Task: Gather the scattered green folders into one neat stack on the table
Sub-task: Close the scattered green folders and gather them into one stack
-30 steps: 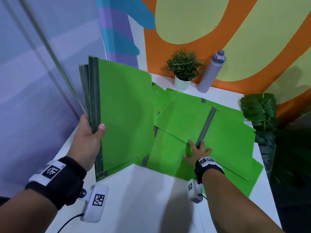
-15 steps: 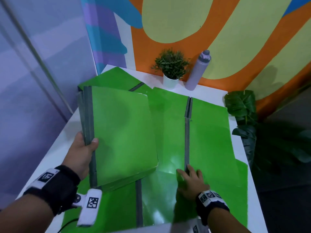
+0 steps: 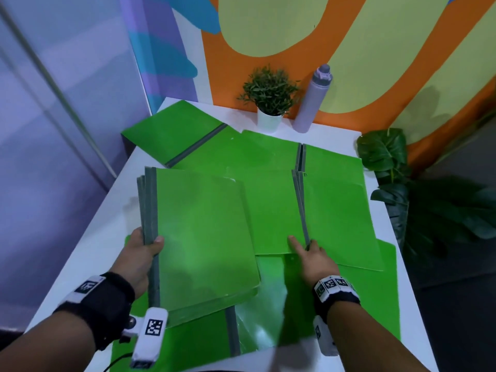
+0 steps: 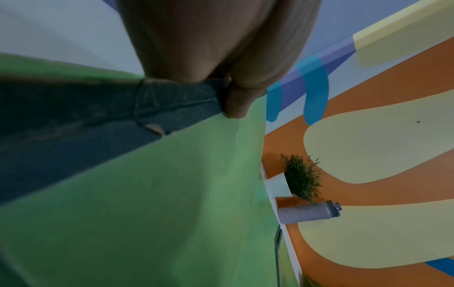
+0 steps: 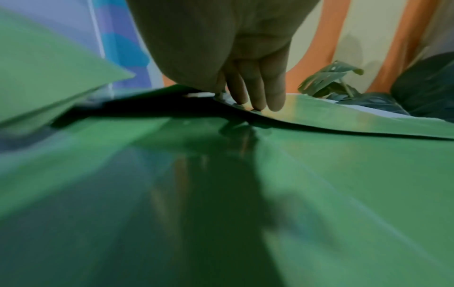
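Left hand (image 3: 139, 253) grips a bundle of closed green folders (image 3: 204, 237) by the grey spines, thumb on top, holding it above the table (image 3: 88, 253). Right hand (image 3: 312, 257), fingers (image 5: 255, 97) extended and relaxed, presses on the near end of an open folder (image 3: 271, 210) beside its grey spine; whether it has a hold on the edge cannot be told. Beneath and nearer lies another open folder (image 3: 204, 342); more overlap toward the far left corner (image 3: 171, 132). Beyond stand a potted plant (image 3: 269, 103) and a bottle (image 3: 312, 100). Risk, as judged: the glossy covers may slide, so the one-handed bundle could fan out, or a dragged folder could pull its neighbours off the edge.
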### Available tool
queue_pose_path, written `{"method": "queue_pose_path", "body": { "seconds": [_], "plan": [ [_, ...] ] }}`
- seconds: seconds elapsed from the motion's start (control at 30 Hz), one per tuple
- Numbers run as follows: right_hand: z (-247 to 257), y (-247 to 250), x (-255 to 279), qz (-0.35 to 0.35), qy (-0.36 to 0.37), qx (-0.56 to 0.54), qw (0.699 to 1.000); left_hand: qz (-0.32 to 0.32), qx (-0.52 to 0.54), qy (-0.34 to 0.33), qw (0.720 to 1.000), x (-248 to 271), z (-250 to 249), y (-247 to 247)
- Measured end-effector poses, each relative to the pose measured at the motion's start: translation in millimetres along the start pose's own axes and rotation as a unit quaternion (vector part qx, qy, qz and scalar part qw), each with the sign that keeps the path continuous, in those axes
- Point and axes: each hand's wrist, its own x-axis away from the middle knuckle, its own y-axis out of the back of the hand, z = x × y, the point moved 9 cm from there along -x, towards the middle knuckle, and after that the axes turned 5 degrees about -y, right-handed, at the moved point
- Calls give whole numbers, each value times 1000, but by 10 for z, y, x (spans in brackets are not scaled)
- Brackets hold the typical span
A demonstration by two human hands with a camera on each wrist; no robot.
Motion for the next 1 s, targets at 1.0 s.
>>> {"method": "queue_pose_path", "body": {
  "seconds": [1.0],
  "plan": [
    [403,332,-531,-1,-85,-326,942,16,-30,-21,999,-207,-62,-195]
  ]
}}
